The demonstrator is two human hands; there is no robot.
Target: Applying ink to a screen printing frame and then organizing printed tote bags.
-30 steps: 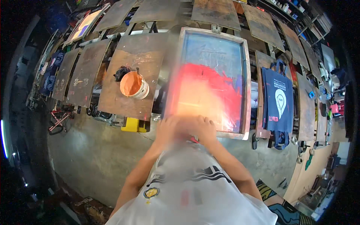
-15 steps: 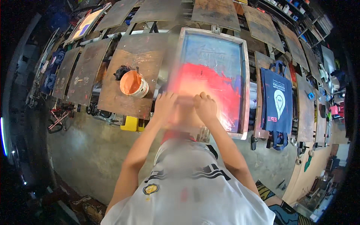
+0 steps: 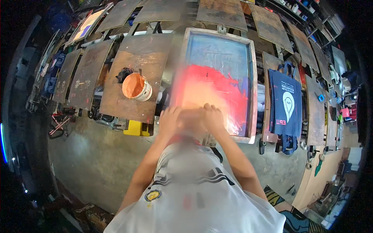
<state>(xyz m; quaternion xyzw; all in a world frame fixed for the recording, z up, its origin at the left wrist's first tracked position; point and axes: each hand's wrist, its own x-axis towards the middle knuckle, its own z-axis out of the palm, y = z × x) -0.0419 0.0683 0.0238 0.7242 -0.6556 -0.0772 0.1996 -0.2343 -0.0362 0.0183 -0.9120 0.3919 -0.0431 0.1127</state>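
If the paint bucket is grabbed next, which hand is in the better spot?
Probably the left hand: it is nearer the bucket, which stands on the brown board to the left. The right hand is farther over, at the near end of the framed screen.

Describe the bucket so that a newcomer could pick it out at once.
Find the large wooden-framed screen smeared with red in front of the person, then the brown board just left of it. On that board stands a round, pale-walled bucket, beside a crumpled black bundle. Its bright orange inside sets it apart from that dark neighbour.
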